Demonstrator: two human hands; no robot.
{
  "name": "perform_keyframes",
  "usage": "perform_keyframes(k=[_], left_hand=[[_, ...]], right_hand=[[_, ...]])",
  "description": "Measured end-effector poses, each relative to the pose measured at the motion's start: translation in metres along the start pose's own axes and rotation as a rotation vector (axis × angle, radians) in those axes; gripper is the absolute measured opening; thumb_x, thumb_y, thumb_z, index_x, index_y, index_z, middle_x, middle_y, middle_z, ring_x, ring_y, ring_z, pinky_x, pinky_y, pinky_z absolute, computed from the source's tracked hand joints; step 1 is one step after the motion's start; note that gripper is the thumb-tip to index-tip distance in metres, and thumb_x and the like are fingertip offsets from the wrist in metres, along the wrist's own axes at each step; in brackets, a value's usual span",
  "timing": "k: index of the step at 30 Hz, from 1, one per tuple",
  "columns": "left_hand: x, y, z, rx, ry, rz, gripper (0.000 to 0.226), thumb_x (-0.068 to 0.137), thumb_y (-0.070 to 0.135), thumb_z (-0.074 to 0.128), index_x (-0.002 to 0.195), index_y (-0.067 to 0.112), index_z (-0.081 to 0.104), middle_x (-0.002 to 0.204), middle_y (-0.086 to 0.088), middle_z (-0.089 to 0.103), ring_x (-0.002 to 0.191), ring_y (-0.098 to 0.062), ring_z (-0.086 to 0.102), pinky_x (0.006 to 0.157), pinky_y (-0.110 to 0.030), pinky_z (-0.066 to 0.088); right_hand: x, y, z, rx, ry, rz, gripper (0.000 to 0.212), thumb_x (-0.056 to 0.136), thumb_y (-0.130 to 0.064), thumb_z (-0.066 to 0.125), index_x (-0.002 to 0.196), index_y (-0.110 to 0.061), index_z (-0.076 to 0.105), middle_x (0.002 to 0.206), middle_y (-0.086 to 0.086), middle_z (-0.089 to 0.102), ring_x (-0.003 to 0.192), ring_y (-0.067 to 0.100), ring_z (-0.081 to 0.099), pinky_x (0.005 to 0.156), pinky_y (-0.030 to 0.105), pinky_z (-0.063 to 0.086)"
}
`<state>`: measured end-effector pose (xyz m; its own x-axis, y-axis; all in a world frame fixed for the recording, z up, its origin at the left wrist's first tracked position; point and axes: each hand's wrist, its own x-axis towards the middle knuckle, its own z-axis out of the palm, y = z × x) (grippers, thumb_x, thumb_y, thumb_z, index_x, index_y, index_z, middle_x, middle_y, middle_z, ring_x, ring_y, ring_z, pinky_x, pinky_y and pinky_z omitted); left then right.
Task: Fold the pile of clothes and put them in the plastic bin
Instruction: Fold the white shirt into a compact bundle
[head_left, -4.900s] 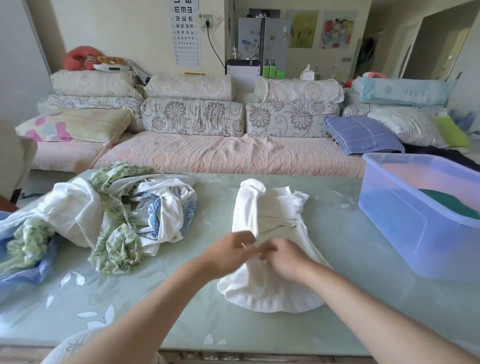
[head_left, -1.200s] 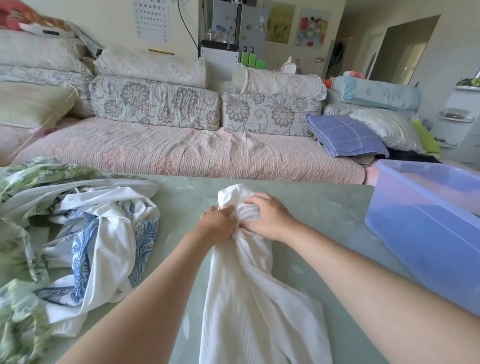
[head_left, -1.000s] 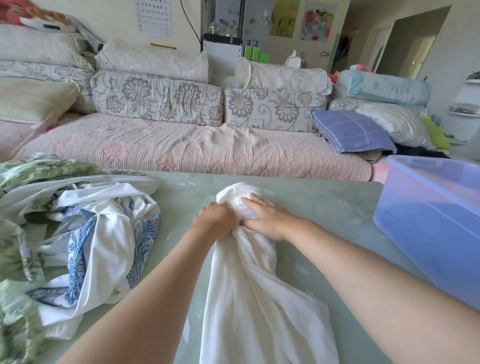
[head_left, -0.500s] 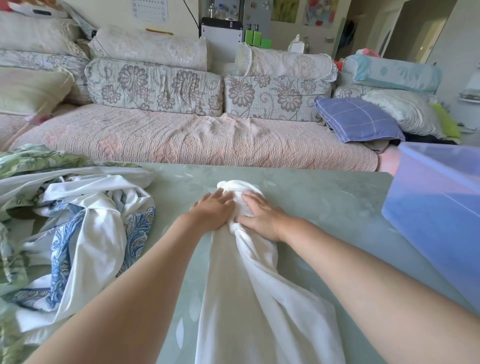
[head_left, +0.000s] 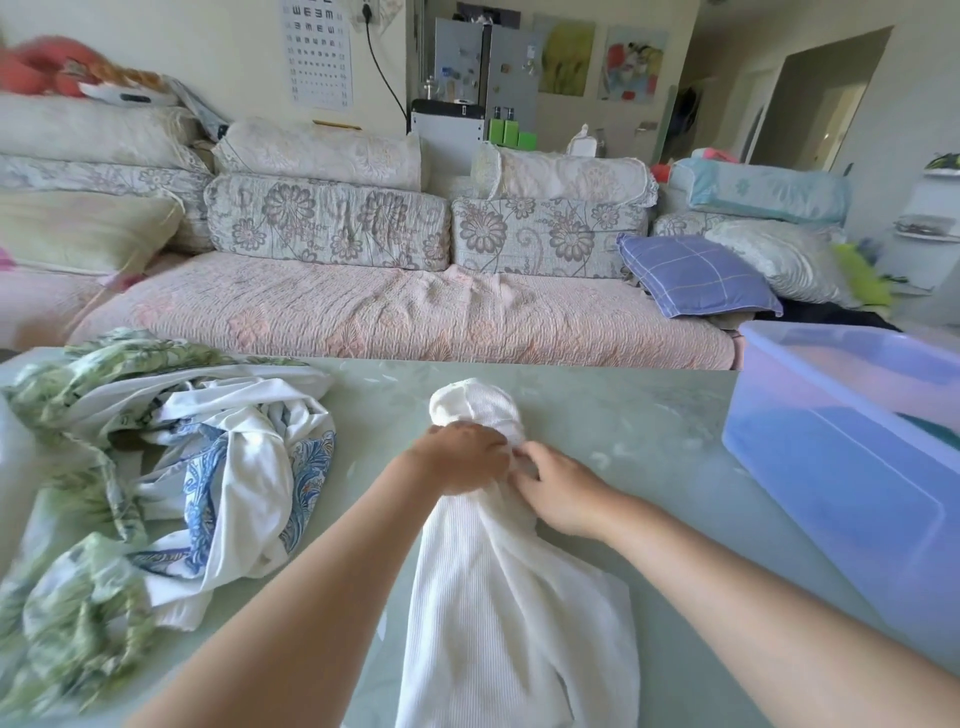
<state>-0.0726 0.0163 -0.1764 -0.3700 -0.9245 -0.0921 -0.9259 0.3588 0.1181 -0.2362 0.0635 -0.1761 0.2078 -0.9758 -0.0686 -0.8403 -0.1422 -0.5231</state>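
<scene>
Left hand (head_left: 462, 457), right hand (head_left: 561, 493) apparently pinching white garment (head_left: 498, 623) on table (head_left: 623, 415), plastic bin (head_left: 831, 467) beside

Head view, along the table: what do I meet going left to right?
pile of unfolded clothes → left hand → right hand → plastic bin. The white garment that both hands grip runs under them, so it is left out of the order.
</scene>
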Motion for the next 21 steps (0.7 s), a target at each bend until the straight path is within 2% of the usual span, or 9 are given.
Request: perform_keyframes(k=[2,4,7,10,13,16,18,20,21], left_hand=[[-0.008,0.001,0.001,-0.006,-0.058,-0.051,0.056,0.096,0.039,0.035,0.151,0.031,0.031,0.161,0.003,0.021,0.15,-0.022,0.009,0.118,-0.049,0.014],[-0.02,0.008,-0.004,0.024,-0.036,-0.059,0.06,0.096,0.03,0.042,0.154,0.031,0.025,0.163,0.001,0.015,0.151,-0.02,0.003,0.121,-0.046,0.006],[-0.037,0.023,-0.01,0.089,0.055,0.011,0.057,0.095,0.019,0.045,0.149,0.036,0.036,0.16,0.0,0.023,0.149,-0.02,0.009,0.119,-0.041,0.01],[-0.058,0.033,-0.009,0.092,0.116,0.08,0.051,0.096,0.016,0.044,0.141,0.04,0.046,0.159,0.004,0.026,0.147,-0.014,0.011,0.117,-0.037,0.013],[-0.084,0.033,-0.005,0.155,0.197,0.084,0.044,0.101,0.025,0.041,0.143,0.036,0.045,0.161,0.003,0.022,0.149,-0.017,0.007,0.118,-0.038,0.011],[-0.109,0.024,-0.006,0.014,0.286,0.052,0.04,0.1,0.027,0.044,0.139,0.034,0.05,0.153,0.005,0.035,0.144,-0.018,0.019,0.113,-0.038,0.023],[-0.121,0.019,-0.007,-0.118,0.358,0.012,0.034,0.099,0.024,0.046,0.13,0.032,0.058,0.139,0.005,0.049,0.131,-0.018,0.033,0.108,-0.038,0.033],[-0.13,0.02,-0.009,-0.264,0.435,-0.038,0.027,0.098,0.021,0.048,0.118,0.029,0.064,0.117,0.001,0.059,0.113,-0.021,0.047,0.096,-0.034,0.039],[-0.133,0.022,-0.009,-0.333,0.438,-0.073,0.024,0.098,0.022,0.048,0.115,0.028,0.063,0.109,-0.002,0.06,0.103,-0.022,0.052,0.086,-0.031,0.039]], right_hand=[[-0.015,0.005,-0.004,-0.005,-0.014,0.033,0.048,0.099,-0.046,0.048,0.142,-0.025,0.046,0.144,-0.003,0.051,0.13,0.016,0.048,0.1,0.025,0.036],[-0.032,0.008,-0.009,0.009,-0.043,0.053,0.043,0.094,-0.047,0.056,0.133,-0.027,0.053,0.125,-0.008,0.056,0.114,0.012,0.053,0.088,0.024,0.038],[-0.056,0.009,-0.014,-0.047,-0.194,0.09,0.044,0.084,-0.047,0.068,0.124,-0.031,0.056,0.113,-0.01,0.056,0.102,0.011,0.055,0.081,0.024,0.044],[-0.071,0.01,-0.014,-0.213,-0.294,0.105,0.049,0.076,-0.048,0.072,0.118,-0.024,0.062,0.109,-0.006,0.062,0.1,0.015,0.062,0.084,0.027,0.051],[-0.081,0.003,-0.019,-0.296,-0.283,0.079,0.029,0.076,-0.042,0.072,0.092,-0.02,0.059,0.094,-0.003,0.062,0.09,0.019,0.063,0.063,0.026,0.045],[-0.089,-0.008,-0.025,-0.251,-0.181,0.023,0.019,0.076,-0.03,0.069,0.076,-0.018,0.054,0.08,-0.003,0.058,0.078,0.019,0.06,0.055,0.027,0.038],[-0.1,-0.023,-0.024,-0.153,-0.129,-0.022,0.023,0.076,-0.025,0.068,0.072,-0.016,0.048,0.074,-0.002,0.05,0.065,0.017,0.05,0.052,0.027,0.033],[-0.114,-0.041,-0.014,-0.03,-0.138,-0.057,0.028,0.079,-0.027,0.071,0.073,-0.016,0.046,0.072,-0.002,0.048,0.06,0.015,0.046,0.051,0.027,0.032],[-0.121,-0.049,-0.006,0.017,-0.177,-0.079,0.025,0.081,-0.029,0.071,0.077,-0.015,0.051,0.074,-0.002,0.052,0.062,0.014,0.05,0.053,0.027,0.036]])
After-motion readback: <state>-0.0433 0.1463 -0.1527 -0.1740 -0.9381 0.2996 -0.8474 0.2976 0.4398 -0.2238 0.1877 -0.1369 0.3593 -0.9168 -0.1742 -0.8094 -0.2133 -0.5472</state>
